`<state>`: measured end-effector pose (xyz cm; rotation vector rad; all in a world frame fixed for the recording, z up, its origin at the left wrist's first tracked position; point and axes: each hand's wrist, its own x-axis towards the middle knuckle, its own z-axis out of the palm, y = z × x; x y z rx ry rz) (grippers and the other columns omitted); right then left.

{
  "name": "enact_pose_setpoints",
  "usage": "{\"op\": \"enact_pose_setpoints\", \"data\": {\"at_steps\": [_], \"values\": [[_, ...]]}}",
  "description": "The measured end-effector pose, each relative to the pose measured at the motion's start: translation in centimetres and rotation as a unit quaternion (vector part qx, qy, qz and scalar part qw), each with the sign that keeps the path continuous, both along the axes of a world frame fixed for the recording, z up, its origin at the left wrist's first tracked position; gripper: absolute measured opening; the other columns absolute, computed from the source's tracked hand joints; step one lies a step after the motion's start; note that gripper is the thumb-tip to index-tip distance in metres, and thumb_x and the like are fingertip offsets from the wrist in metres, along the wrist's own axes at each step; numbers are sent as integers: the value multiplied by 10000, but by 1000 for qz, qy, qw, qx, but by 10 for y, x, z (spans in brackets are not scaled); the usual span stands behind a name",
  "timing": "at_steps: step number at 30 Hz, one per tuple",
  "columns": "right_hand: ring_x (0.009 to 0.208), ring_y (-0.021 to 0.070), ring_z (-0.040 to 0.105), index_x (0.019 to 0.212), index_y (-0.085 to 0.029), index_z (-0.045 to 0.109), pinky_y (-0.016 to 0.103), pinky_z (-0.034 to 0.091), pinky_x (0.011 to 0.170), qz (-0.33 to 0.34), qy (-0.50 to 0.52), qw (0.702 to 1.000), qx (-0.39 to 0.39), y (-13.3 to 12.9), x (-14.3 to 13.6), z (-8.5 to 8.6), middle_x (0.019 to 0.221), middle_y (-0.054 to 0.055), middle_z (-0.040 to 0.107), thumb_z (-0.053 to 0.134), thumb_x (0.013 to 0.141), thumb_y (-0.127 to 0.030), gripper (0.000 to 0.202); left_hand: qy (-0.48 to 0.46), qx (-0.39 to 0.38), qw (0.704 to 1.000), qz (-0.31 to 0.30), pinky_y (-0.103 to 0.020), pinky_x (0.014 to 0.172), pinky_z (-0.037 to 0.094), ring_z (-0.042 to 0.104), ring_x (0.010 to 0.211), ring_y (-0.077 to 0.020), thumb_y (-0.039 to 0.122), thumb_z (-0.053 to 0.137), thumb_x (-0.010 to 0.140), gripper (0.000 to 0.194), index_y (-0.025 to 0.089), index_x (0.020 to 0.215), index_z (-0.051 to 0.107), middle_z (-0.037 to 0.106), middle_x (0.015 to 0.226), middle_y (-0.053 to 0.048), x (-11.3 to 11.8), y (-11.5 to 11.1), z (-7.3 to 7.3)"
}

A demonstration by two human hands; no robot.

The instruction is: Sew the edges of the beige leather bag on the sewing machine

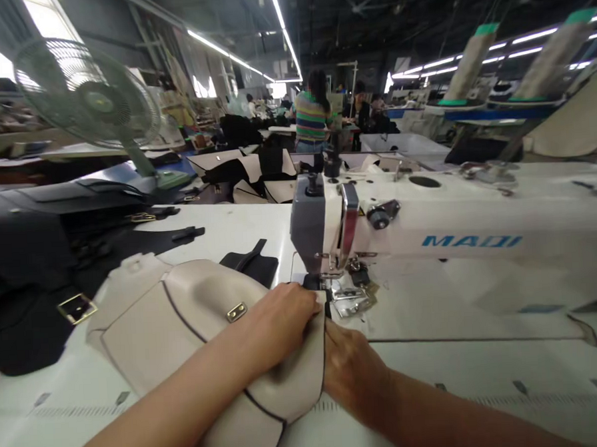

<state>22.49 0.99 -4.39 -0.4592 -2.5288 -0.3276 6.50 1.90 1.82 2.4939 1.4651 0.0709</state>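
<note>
A cream leather bag piece (183,323) with dark edging and a small gold clasp plate (236,311) lies on the white sewing table. My left hand (288,317) presses on its top near the edge, fingers curled over the material. Close by, my right hand (353,371) grips the right edge from the side, its fingertips partly hidden behind the leather. Both hands are just in front of the needle and presser foot area of the white sewing machine (469,234). The edge of the piece reaches the foot area; the exact contact is hidden by my left hand.
Black leather pieces (250,263) and a gold buckle (77,308) lie to the left. Behind the table are more cream and black pieces (265,165). A green fan (96,100) stands at back left, thread cones (470,64) at back right. Other people work farther back.
</note>
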Motion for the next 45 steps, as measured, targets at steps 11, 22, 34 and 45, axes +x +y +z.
{"op": "enact_pose_setpoints", "data": {"at_steps": [11, 22, 34, 45], "values": [[618, 224, 514, 594, -117, 578, 317, 489, 595, 4, 4, 1000, 20, -6, 1, 6, 649, 103, 573, 530, 612, 36, 162, -9, 21, 999, -33, -283, 969, 447, 528, 1123, -239, -80, 507, 786, 492, 225, 1147, 643, 555, 1210, -24, -7, 1, -14], [629, 219, 507, 708, -62, 635, 294, 461, 545, 7, 8, 1000, -3, -5, 2, 5, 689, 126, 581, 448, 568, 94, 281, -23, 10, 999, 35, -279, 862, 460, 600, 915, -227, 99, 509, 918, 211, 168, 1018, 681, 625, 960, -73, -4, 10, -21], [666, 248, 526, 746, -27, 640, 302, 460, 535, 13, 13, 999, -30, -2, 4, 6, 745, 165, 598, 428, 493, 101, 353, 9, 58, 997, 41, -223, 568, 368, 587, 711, -180, 83, 547, 905, 156, 171, 872, 672, 615, 812, -41, -2, 13, -26], [676, 252, 545, 784, -8, 659, 300, 480, 530, -9, -6, 999, -38, -3, 4, 6, 758, 159, 610, 419, 467, 94, 410, 13, 65, 997, 40, -244, 549, 325, 549, 633, -165, 92, 532, 919, 172, 165, 808, 641, 573, 724, -27, 0, 13, -24]]}}
